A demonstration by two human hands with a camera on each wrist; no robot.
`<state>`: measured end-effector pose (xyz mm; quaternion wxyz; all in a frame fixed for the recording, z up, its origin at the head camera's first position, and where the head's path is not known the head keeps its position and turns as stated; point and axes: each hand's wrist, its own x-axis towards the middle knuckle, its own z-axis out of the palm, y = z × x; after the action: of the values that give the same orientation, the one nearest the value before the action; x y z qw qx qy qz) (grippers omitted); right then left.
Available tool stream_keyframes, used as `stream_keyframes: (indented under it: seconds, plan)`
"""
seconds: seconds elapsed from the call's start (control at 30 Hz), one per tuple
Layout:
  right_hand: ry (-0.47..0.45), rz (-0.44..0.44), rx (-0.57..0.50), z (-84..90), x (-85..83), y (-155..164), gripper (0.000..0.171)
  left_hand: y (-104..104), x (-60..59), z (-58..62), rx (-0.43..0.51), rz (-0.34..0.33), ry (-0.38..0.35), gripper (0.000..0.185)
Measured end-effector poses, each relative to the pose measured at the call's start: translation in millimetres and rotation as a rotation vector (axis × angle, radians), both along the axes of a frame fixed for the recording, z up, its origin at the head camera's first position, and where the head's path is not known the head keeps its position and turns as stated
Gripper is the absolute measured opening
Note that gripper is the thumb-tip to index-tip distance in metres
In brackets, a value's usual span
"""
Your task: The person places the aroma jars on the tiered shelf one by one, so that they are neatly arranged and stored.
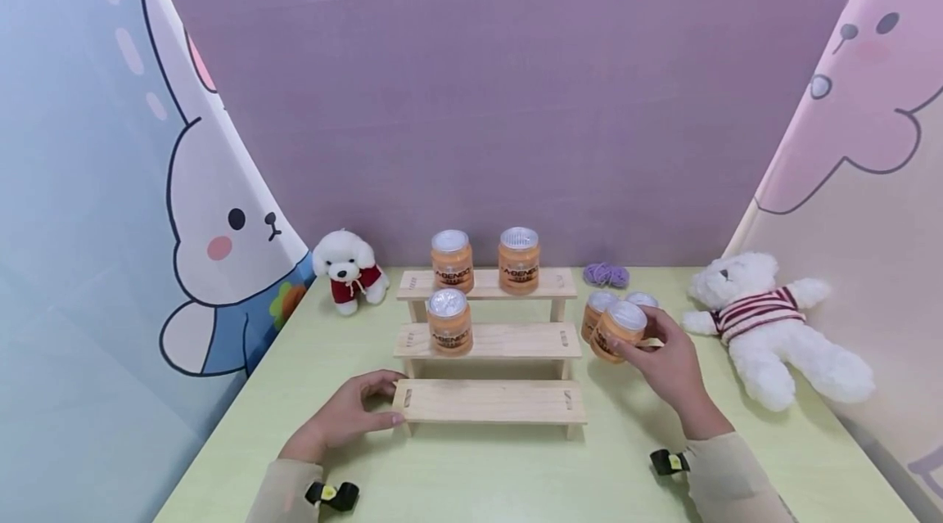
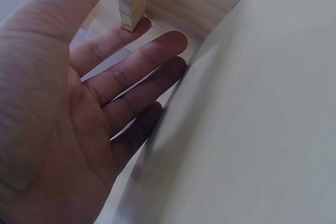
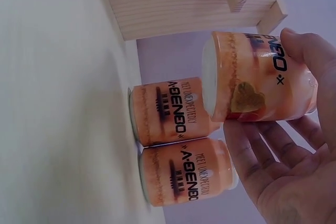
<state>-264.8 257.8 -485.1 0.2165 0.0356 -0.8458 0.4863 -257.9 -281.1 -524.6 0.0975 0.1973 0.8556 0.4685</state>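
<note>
**Orange round jar with a pale lid (image 1: 607, 341) in hand, right of the three-tier pale wooden shelf (image 1: 489, 406)**

Head view: the right hand (image 1: 670, 359) grasps the jar just in front of two matching orange jars (image 1: 592, 320) standing right of the shelf. The jar seems slightly tipped, so levelling it and clearing those neighbours would be the careful way. The left hand (image 1: 349, 412) rests at the left end of the shelf's lowest tier, probably a useful brace; light pressure is best, since three more orange jars (image 1: 520, 271) stand on the upper tiers.

Left wrist view: the palm shows, with fingers nearly straight and slightly spread, nothing clenched. The index fingertip lies against or very near a squared wooden leg (image 2: 132, 3) of the shelf.

Right wrist view: thumb and fingers oppose each other across the jar's body, its base off the pale green table (image 3: 52, 103). An even squeeze should suit the glossy, rounded wall; a loose one could let it twist.
</note>
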Motion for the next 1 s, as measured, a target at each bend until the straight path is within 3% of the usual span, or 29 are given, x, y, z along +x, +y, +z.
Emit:
stream_keyframes:
  seconds: [0.5, 1.0]
  plan:
    - [0.049, 0.005, 0.002, 26.4, 9.6, -7, 0.066, -1, -1.3, -2.4, -0.004, 0.002, 0.006, 0.058]
    - [0.089, 0.083, 0.008, 52.6, 13.4, -21, 0.066, -1, -0.4, -0.5, -0.002, -0.001, -0.004, 0.058]
